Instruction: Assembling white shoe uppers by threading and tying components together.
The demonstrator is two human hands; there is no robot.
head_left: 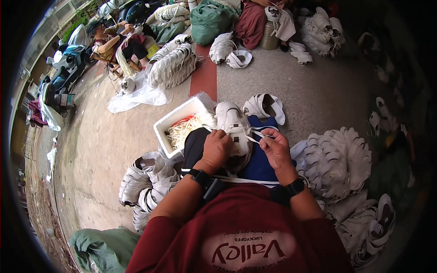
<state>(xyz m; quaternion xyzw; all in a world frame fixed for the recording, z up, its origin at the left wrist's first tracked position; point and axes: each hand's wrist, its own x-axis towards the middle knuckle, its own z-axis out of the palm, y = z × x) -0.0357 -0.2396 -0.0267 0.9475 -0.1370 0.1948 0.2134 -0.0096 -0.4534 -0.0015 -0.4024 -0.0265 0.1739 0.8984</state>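
Observation:
A white lace-up shoe (pixel 229 117) lies on my lap, its toe pointing away from me. My left hand (pixel 215 149) rests against the shoe's left side with its fingers curled in; what they grip is hidden. On the other side, my right hand (pixel 276 148) pinches a white shoelace (pixel 256 133) between thumb and fingertips. That lace runs from the shoe's eyelet area to the right hand. A blue cloth (pixel 256 167) covers my lap beneath the shoe.
Left of the shoe stands a white foam box (pixel 159 123) holding cream laces (pixel 185 130). Another shoe (pixel 263 106) sits beyond my knees. Stacked shoes (pixel 337 159) are at right, more shoes (pixel 148 178) at left. A seated person (pixel 107 45) works at far left, near parked scooters (pixel 68 63).

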